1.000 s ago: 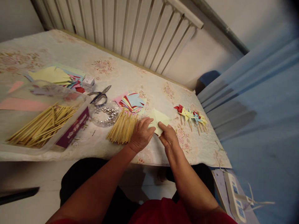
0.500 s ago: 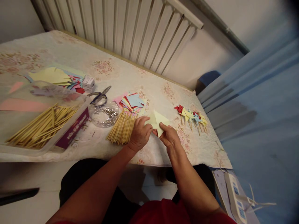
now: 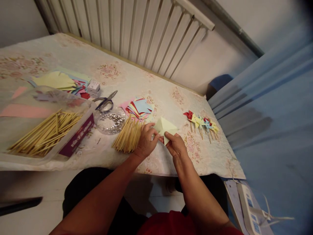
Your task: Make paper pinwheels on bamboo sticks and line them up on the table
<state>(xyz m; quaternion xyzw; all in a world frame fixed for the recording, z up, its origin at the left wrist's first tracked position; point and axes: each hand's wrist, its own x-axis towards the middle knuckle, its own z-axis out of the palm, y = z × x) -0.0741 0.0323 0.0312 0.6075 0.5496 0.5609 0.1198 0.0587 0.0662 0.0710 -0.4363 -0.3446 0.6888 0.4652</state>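
A pale yellow-green piece of paper (image 3: 166, 125), partly folded with pointed corners, is held above the table between both hands. My right hand (image 3: 174, 143) grips it with the thumb pressed on its middle. My left hand (image 3: 147, 140) pinches its left edge between thumb and fingers. Just left of my left hand lies a bundle of thin wooden sticks (image 3: 127, 137). Behind that sits a stack of coloured paper pieces (image 3: 140, 108). Several small paper pinwheels on sticks (image 3: 201, 122) lie to the right.
A clear plastic bin (image 3: 84, 112) with wooden sticks stands at left. Beside it are a clear dish of metal fasteners (image 3: 111, 122), scissors (image 3: 106, 101), a small white box (image 3: 93, 86) and coloured paper sheets (image 3: 55, 80). A power strip (image 3: 249, 209) lies at lower right.
The fingers have shifted slightly on the paper, which both hands keep holding. The whole view has drifted a little; the other things on the table stay put.
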